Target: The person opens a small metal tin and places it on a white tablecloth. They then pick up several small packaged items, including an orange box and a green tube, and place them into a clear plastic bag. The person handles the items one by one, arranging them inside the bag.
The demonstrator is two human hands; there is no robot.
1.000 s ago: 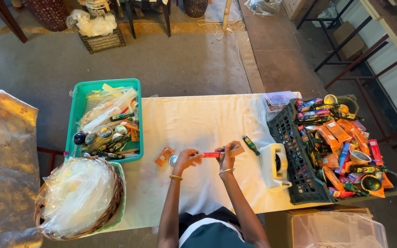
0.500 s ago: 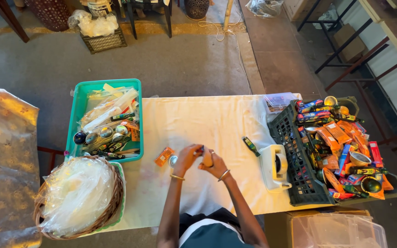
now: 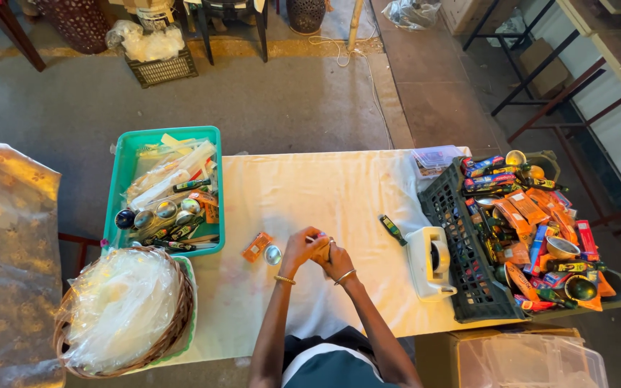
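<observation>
White cloth: covers the desk [image 3: 325,187], which carries everything here.
Left hand [image 3: 300,248]: near the front edge at the middle, pressed against the other hand, grip closed about a small orange item [image 3: 321,250].
Right hand [image 3: 338,262]: touching the left, fingers curled on the same item — most of it is hidden between the palms, so its kind cannot be told.
Beside the hands: an orange packet [image 3: 256,246] and a small round silver tin [image 3: 273,254] lie just left of them; a dark green tube [image 3: 392,229] lies to the right.
Right edge: a white tape dispenser [image 3: 431,262] stands against a black crate [image 3: 461,266] packed with bright packets.
Left edge: a teal tray [image 3: 120,179] of tins and wrappers — a wicker basket [image 3: 174,323] of clear plastic sits at the front left corner.
</observation>
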